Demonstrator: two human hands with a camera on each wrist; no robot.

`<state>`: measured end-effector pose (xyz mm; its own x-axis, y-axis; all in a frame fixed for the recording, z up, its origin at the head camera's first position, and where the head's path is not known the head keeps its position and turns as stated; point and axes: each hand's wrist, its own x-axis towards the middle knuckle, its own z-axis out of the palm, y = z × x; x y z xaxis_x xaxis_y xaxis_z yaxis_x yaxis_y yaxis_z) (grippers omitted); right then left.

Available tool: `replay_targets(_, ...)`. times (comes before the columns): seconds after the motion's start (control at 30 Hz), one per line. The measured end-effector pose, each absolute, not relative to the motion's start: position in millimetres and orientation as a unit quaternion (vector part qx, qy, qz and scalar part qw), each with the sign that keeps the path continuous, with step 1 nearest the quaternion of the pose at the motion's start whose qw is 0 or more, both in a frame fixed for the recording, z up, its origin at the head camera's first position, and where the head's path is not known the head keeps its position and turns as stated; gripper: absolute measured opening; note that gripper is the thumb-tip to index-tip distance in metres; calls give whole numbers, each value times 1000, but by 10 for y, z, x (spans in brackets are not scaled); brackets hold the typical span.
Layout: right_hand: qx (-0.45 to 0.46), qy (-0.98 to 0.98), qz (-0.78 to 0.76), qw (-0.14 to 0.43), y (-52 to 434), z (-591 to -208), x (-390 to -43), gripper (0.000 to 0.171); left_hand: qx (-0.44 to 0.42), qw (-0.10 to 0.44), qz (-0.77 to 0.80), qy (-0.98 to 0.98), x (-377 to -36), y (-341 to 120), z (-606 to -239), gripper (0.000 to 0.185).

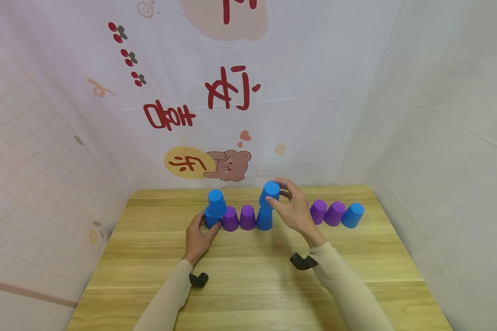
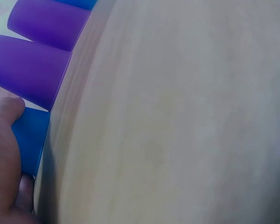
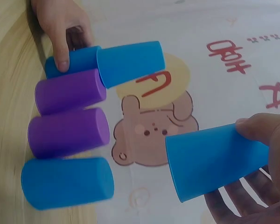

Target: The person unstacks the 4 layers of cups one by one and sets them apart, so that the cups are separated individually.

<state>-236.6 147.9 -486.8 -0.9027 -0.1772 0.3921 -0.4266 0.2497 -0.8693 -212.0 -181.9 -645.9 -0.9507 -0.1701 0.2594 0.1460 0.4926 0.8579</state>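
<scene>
Upside-down cups stand in a row across the wooden table. My left hand [image 1: 199, 236] grips the blue cup [image 2: 32, 135] at the row's left end, thumb on its near side. A second blue cup [image 1: 217, 203] sits mouth down on top of it. My right hand [image 1: 293, 207] holds another blue cup [image 3: 214, 161] by its upper part. That cup hangs above a blue cup [image 3: 67, 184] standing in the row, with a gap between them in the right wrist view. Two purple cups [image 1: 230, 219] [image 1: 247, 218] stand between the two blue ones.
Right of my right hand, purple cups [image 1: 334, 214] and a blue cup [image 1: 352, 215] continue the row; part of it is hidden behind that hand. A white cloth [image 1: 314, 115] with red characters and a bear print hangs behind the table [image 1: 248, 285].
</scene>
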Motion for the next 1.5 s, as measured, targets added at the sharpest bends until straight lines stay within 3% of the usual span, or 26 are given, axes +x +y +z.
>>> replay_targets(0.77, 107, -808, 565, 130, 2389, -5163, -2133, 54, 2, 158, -508, -847, -2136, -1815, -6454, 71)
replay_targets(1.5, 56, -818, 557, 133, 2451, -5561, -2021, 55, 6, 159, -509, -846, -2137, -1810, -6469, 72)
